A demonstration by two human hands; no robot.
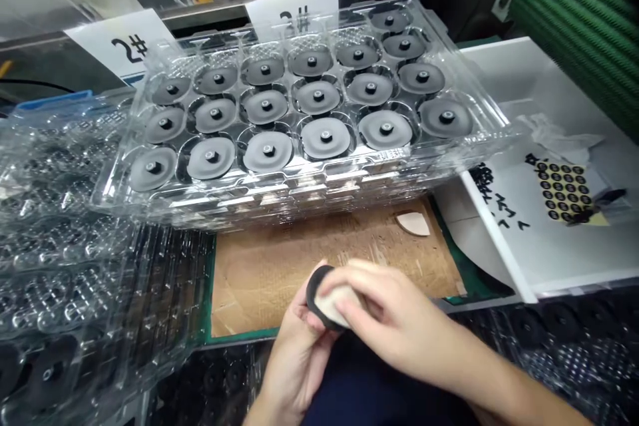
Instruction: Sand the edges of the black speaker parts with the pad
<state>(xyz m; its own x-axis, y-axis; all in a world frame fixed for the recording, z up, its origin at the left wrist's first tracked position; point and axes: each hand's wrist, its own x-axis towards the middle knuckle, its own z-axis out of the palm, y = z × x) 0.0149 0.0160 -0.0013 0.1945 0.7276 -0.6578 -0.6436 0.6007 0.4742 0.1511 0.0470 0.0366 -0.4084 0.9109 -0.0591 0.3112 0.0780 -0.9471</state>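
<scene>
My left hand (307, 339) is wrapped round a round black disc (314, 289), held tilted just above the front of the brown board. A pale cream cloth or pad (337, 303) lies against the disc's face, pinched in the fingers of my right hand (384, 306). Its exact kind is partly hidden by those fingers. Beyond my hands stands a stack of clear plastic trays (299, 193). The top tray's pockets carry several similar grey-black discs (326, 138), each with a small central stub.
A brown board (254, 273) bears a cream scrap (413, 223). On the right, a white drawer (509, 259) holds a sheet of round black stickers (566, 190) and small black pieces. More clear trays (60, 213) are piled left. Two "2#" paper signs (127, 46) stand behind.
</scene>
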